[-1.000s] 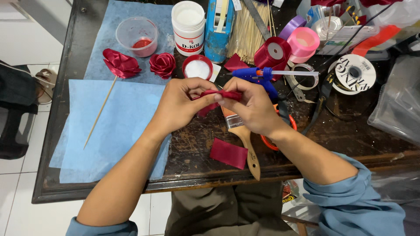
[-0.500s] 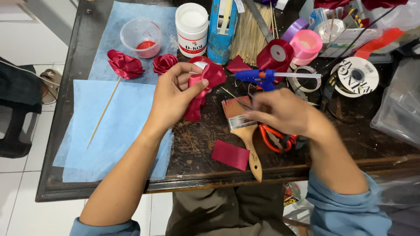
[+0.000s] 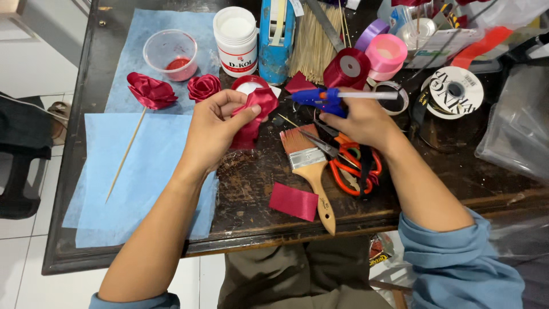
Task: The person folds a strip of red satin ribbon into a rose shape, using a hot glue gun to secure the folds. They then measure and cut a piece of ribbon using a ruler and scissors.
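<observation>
Above the dark wooden table point(image 3: 251, 212), your left hand point(image 3: 214, 134) is pinching a folded piece of dark red satin ribbon point(image 3: 254, 117) — thumb and fingers are closed on its left side, and the ribbon is sticking out to the right of your palm, hanging just over the tabletop. Your right hand point(image 3: 363, 123) is wrapping around the grip of a blue glue gun point(image 3: 326, 100), fingers closed on it, with the nozzle pointing left toward the ribbon and stopping just short of it; a white glue stick is jutting out of the gun's back to the right.

Just below that hand, orange-handled scissors point(image 3: 351, 166) and a wooden-handled paintbrush point(image 3: 311, 171) are lying on the table, and a flat red ribbon square point(image 3: 293, 201) is sitting near the brush handle. Left of your left hand, a finished ribbon rose on a skewer point(image 3: 150, 91) is resting across blue sheets point(image 3: 143, 177) — a smaller ribbon rose point(image 3: 204, 87) is lying just beside it.
</observation>
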